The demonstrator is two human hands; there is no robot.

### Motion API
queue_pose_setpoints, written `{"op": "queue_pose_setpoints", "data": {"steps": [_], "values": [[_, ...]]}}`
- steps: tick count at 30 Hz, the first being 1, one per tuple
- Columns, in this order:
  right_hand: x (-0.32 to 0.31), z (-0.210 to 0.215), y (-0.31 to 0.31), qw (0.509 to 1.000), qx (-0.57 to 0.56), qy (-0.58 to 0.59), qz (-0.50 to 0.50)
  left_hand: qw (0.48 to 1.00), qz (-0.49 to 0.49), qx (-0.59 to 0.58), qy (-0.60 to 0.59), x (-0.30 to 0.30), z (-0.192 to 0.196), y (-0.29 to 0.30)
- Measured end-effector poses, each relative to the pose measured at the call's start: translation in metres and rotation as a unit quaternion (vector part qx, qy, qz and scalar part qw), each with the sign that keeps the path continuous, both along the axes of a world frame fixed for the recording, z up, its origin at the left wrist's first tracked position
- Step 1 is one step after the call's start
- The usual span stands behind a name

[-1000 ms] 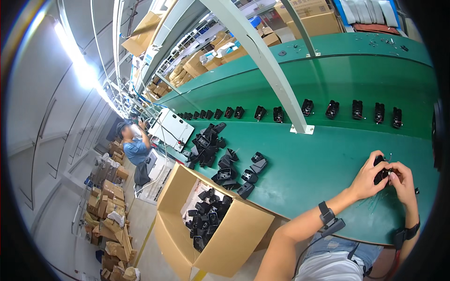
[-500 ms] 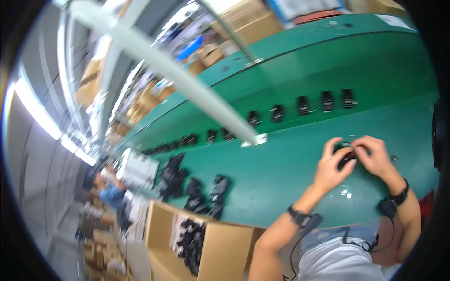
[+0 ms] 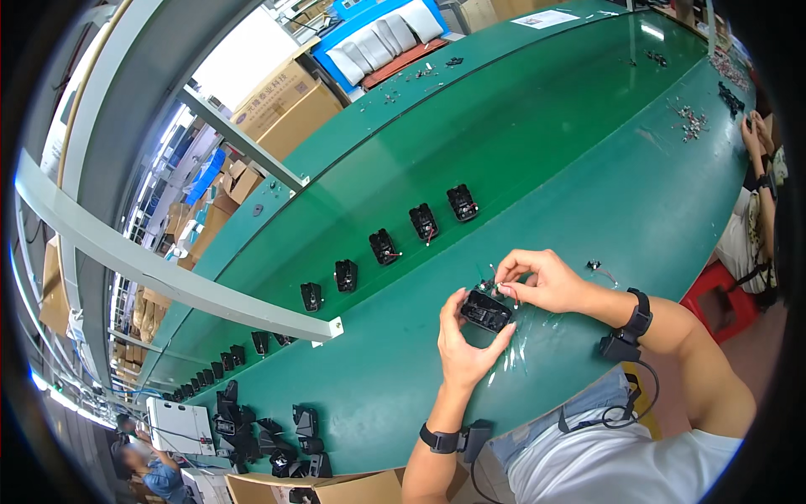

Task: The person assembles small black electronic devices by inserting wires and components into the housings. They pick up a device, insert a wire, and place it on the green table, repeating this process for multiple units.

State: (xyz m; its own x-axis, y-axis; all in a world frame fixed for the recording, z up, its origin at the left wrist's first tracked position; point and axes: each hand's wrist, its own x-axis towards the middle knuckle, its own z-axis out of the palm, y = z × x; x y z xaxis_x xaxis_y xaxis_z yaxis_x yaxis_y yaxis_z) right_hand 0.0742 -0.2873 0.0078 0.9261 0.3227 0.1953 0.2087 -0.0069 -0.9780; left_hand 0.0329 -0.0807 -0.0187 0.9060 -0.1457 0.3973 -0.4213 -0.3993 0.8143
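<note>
My left hand (image 3: 463, 349) grips a black plastic housing (image 3: 487, 312), thumb along its near side and fingers at its left end. The housing lies tilted at the green worktable, its open hollow side facing up. At its far right corner my right hand (image 3: 546, 281) is closed in a pinch on a small wired part (image 3: 502, 288); fingertips partly cover it, and a short red wire shows beneath. Several tiny loose parts lie beyond the housing. Clear and white strips (image 3: 512, 357) lie on the table near my left thumb. Another small wired part (image 3: 596, 266) rests beyond my right wrist.
Several similar black housings (image 3: 423, 222) stand in a row along the green belt (image 3: 504, 143). Black parts (image 3: 269, 441) are piled at the left, above a cardboard box (image 3: 361, 489). A grey post (image 3: 185, 256) crosses the left side. At the right, another person's hands (image 3: 756, 134) work near scattered parts.
The view has swung to the right, showing the table's far end and another person. My right hand now pinches a small wired part at the housing's corner; earlier both hands were around the housing.
</note>
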Motion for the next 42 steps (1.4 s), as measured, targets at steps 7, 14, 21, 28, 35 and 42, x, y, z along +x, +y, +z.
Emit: {"op": "queue_pose_setpoints", "data": {"steps": [7,14,21,28,35,42], "values": [[0.001,0.002,-0.003,0.989,-0.040,-0.144,0.012,0.998,-0.056,-0.036,-0.001,0.004,-0.001,-0.005],[-0.006,0.008,0.001,0.965,-0.065,-0.255,0.011,0.988,-0.090,-0.121,0.021,0.006,-0.005,-0.001],[-0.015,0.007,0.001,0.969,-0.075,-0.234,-0.010,0.998,-0.038,-0.045,-0.037,0.009,-0.008,-0.001],[-0.015,0.002,-0.001,0.970,-0.101,-0.219,-0.001,0.995,-0.052,-0.087,-0.001,0.010,-0.015,-0.002],[-0.010,-0.007,-0.004,0.970,-0.114,-0.212,0.021,0.999,-0.053,-0.007,-0.008,0.010,-0.011,-0.004],[-0.004,0.009,-0.018,0.962,-0.097,-0.210,0.146,0.989,-0.068,-0.126,0.026,0.010,-0.021,-0.002]]}}
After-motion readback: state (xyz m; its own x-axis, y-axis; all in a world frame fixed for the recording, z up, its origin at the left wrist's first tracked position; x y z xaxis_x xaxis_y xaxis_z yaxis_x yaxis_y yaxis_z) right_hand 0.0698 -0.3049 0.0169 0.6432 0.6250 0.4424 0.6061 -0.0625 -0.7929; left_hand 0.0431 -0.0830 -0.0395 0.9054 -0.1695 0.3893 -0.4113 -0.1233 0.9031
